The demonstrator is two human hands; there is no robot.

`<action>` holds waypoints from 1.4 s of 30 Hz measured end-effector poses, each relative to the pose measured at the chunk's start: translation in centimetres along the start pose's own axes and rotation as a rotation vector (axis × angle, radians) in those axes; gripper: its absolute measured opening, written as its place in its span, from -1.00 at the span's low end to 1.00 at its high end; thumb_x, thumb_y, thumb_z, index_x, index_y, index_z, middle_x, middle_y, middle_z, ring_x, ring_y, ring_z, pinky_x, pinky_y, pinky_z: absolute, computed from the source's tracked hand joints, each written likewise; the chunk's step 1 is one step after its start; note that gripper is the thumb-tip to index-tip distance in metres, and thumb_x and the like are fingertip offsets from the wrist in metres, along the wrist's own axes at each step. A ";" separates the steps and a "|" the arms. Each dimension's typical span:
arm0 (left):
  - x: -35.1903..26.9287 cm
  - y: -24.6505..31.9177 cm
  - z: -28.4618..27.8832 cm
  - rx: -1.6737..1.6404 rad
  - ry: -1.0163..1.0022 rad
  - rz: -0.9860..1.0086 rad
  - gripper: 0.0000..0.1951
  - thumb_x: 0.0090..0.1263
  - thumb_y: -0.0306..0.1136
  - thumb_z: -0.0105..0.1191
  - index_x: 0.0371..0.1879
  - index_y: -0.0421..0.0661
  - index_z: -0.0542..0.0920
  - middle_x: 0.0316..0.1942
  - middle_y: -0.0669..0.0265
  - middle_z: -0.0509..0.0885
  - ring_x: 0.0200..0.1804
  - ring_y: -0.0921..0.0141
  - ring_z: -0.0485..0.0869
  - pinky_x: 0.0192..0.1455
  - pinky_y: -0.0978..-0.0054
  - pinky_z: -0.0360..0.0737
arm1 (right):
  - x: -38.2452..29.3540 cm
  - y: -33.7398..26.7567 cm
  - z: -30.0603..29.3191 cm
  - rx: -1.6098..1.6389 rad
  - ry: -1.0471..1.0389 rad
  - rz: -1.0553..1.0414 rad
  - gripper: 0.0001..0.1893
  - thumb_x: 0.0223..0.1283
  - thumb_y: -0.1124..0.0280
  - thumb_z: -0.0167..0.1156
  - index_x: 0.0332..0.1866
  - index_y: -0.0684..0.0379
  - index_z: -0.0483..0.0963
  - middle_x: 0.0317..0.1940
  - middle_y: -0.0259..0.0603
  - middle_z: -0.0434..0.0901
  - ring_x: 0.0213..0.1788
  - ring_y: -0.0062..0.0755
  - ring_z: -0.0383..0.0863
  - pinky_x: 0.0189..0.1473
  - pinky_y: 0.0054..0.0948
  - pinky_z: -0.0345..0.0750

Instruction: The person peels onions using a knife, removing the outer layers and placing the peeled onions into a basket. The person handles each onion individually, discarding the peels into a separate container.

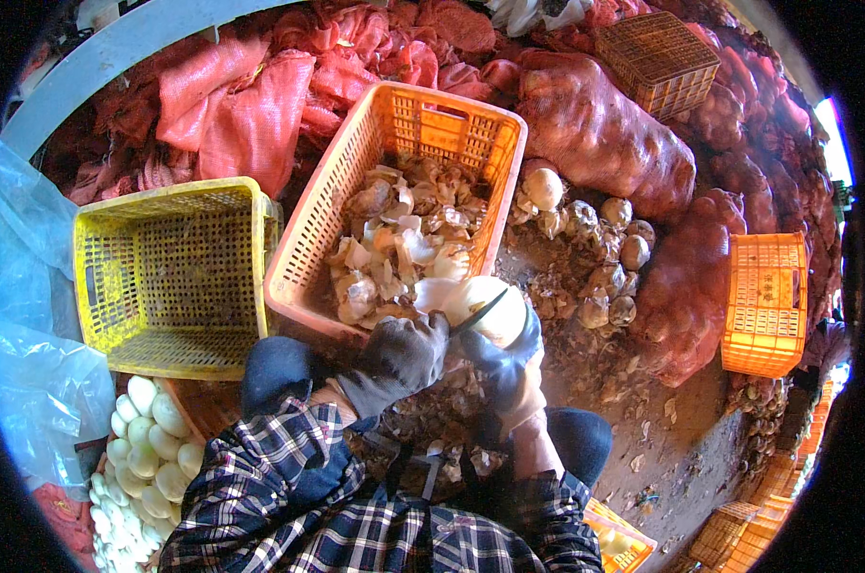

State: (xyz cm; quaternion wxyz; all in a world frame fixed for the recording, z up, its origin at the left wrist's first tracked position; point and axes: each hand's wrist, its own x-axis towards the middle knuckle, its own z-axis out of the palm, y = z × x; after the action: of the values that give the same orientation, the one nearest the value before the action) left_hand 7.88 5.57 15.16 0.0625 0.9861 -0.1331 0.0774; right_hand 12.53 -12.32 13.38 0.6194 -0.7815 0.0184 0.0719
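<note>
My left hand (403, 354), in a dark grey glove, grips a knife whose handle is hidden in the fist. The dark blade of the knife (481, 312) lies across a large peeled white onion (474, 294). Cupped under that onion is my gloved right hand (504, 358), its fingers partly hidden. A pale piece of onion skin (432, 292) hangs beside the onion, just above my left hand; whether it is still attached I cannot tell. Both hands are over the near edge of an orange plastic crate (300, 251), which holds brown and white onion skins (396, 240).
A yellow crate (189, 268) stands left, with peeled onions (146, 437) piled below it. Unpeeled onions (608, 258) lie on the floor right of the orange crate. Full red mesh sacks (604, 129) and another orange crate (765, 304) stand beyond. Clear plastic sheeting (38, 358) covers the far left.
</note>
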 end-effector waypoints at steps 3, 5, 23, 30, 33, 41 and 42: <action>0.5 -0.3 -0.5 0.030 -0.003 0.024 -0.62 0.38 0.05 0.11 -0.33 -0.07 0.50 -0.61 0.30 0.59 -0.57 0.29 0.66 -0.50 0.29 0.55 | 0.5 0.0 -0.2 -0.042 -0.048 0.009 -0.08 -0.18 0.13 0.63 0.34 0.26 0.37 0.18 -0.09 0.59 0.18 -0.32 0.61 0.23 -0.32 0.57; 0.6 -0.5 -1.2 0.001 -0.026 0.020 -0.67 0.36 -0.03 0.13 -0.34 -0.08 0.50 -0.60 0.29 0.61 -0.56 0.28 0.67 -0.49 0.28 0.56 | 0.7 1.1 0.1 -0.063 -0.034 -0.029 -0.13 -0.15 0.15 0.62 0.32 0.28 0.39 0.16 -0.09 0.61 0.17 -0.31 0.62 0.22 -0.32 0.58; 2.2 -0.9 -0.9 -0.495 0.339 -0.202 -0.75 0.45 -0.20 0.17 -0.16 -0.16 0.68 -0.55 0.01 0.67 -0.50 0.00 0.69 -0.44 0.08 0.60 | -0.2 -2.5 0.6 -0.076 0.011 -0.008 -0.14 -0.18 0.11 0.60 0.26 0.31 0.41 0.10 -0.04 0.64 0.11 -0.24 0.66 0.19 -0.31 0.60; 2.8 -1.1 -1.2 -0.532 0.159 -0.109 -0.62 0.45 -0.21 0.13 0.15 -0.13 0.61 -0.37 0.01 0.72 -0.36 0.02 0.72 -0.33 0.09 0.63 | -0.3 0.5 0.7 -0.136 -0.031 -0.098 -0.13 -0.21 0.09 0.61 0.25 0.30 0.42 0.10 -0.01 0.62 0.13 -0.20 0.64 0.22 -0.28 0.57; 3.2 -0.9 -0.7 -0.408 0.230 -0.066 -0.72 0.47 -0.20 0.11 0.00 -0.11 0.64 -0.46 0.04 0.69 -0.43 0.03 0.69 -0.39 0.08 0.60 | -0.7 -1.5 0.2 -0.097 -0.029 -0.014 -0.12 -0.21 0.09 0.61 0.26 0.30 0.41 0.11 0.00 0.61 0.13 -0.19 0.64 0.23 -0.27 0.57; 2.4 -3.3 1.1 -0.448 0.439 -0.558 -0.70 0.49 -0.18 0.15 -0.47 -0.10 0.60 -0.62 0.02 0.62 -0.56 -0.01 0.64 -0.50 0.08 0.52 | -0.5 -1.6 -0.7 0.132 -0.092 0.025 -0.13 -0.18 0.16 0.60 0.30 0.29 0.38 0.13 -0.07 0.60 0.16 -0.26 0.60 0.24 -0.27 0.56; 2.3 -3.4 1.0 -0.594 0.492 -0.584 -0.71 0.45 -0.17 0.21 -0.41 -0.14 0.64 -0.62 0.03 0.63 -0.55 0.07 0.66 -0.45 0.17 0.54 | -0.4 -1.5 -1.1 0.193 -0.111 0.033 -0.10 -0.19 0.18 0.61 0.32 0.29 0.36 0.15 -0.07 0.59 0.18 -0.26 0.60 0.26 -0.28 0.54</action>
State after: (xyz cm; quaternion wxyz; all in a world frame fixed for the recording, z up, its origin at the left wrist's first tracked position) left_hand 11.16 8.10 14.23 0.3900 0.8742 0.1518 0.2461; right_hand 12.37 -13.09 15.14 0.6905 -0.7127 0.0037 0.1233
